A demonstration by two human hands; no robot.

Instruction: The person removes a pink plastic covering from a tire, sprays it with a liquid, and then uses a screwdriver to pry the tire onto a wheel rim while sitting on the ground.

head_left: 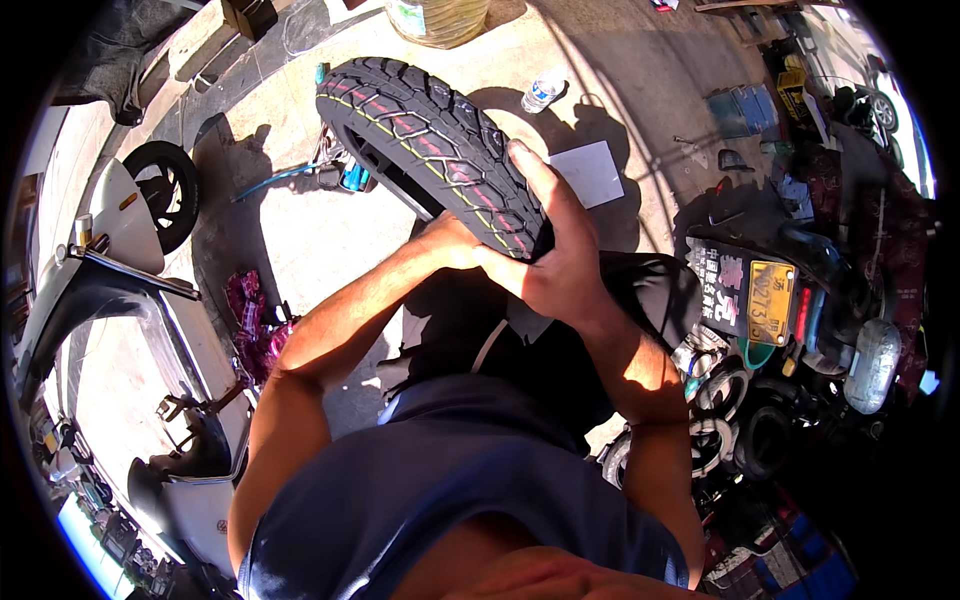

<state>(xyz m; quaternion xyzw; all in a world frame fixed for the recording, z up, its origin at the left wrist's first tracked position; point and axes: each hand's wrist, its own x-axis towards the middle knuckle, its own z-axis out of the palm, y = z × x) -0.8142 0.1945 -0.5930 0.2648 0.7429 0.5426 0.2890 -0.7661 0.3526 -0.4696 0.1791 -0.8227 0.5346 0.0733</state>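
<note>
A black scooter tyre (425,140) with a deep zigzag tread is held up tilted in front of me. Thin red and yellow-green lines run round its tread. My right hand (560,250) grips the near right end, its thumb lying along the tread edge. Close beside it, my left hand (455,243) holds the lower near side; its fingers are mostly hidden behind the tyre. Part of the tyre's hollow inside shows on the left. Below the tyre, a blue-handled tool (355,176) lies on the floor among other small items.
At the left stands a white scooter (120,225) with a black wheel (165,195). A plastic bottle (542,93) and a white sheet (588,175) lie on the concrete. To the right are a yellow plate (772,300), several used tyres (765,440) and a cluttered heap of parts.
</note>
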